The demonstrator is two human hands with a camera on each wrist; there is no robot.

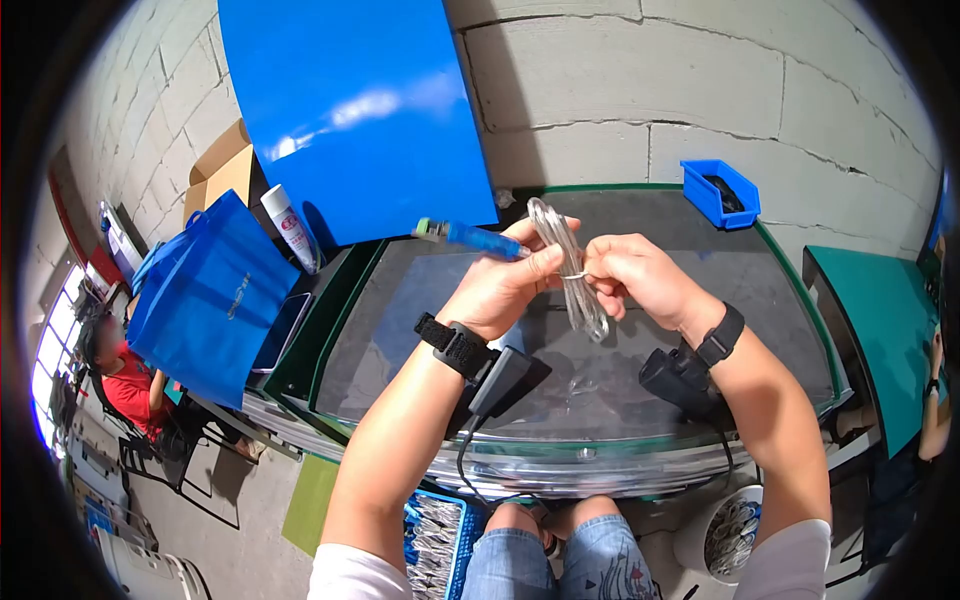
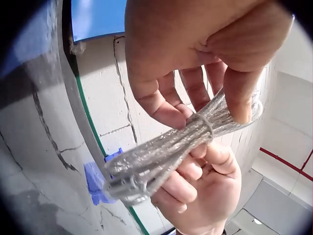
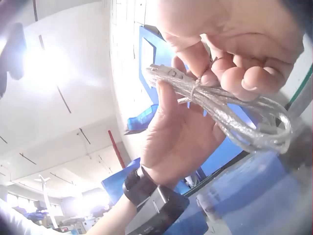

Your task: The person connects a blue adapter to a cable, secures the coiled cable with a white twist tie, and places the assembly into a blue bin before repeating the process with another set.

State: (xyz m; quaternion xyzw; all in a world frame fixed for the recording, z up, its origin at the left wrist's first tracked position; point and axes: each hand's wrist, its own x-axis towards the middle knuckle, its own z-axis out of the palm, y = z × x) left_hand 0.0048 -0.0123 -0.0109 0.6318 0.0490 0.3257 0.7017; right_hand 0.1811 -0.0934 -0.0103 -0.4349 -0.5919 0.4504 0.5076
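A folded bundle of clear, silvery cable (image 1: 583,300) is held above the dark table mat, with a thin tie round its middle. My left hand (image 1: 500,285) grips the bundle, thumb on top, in the head view; a blue translucent tool with a green end (image 1: 470,238) sticks out leftward from that hand. My right hand (image 1: 645,275) pinches at the tie (image 2: 205,125) from the other side. In the right wrist view the bundle (image 3: 220,107) runs between both hands, a connector (image 3: 166,72) at its upper end.
A blue bin (image 1: 722,195) stands at the table's back right. At left are a spray can (image 1: 290,228) and a blue bag (image 1: 210,290). Below are a blue basket of cables (image 1: 435,535) and a white bucket (image 1: 700,540). A seated person is at far left.
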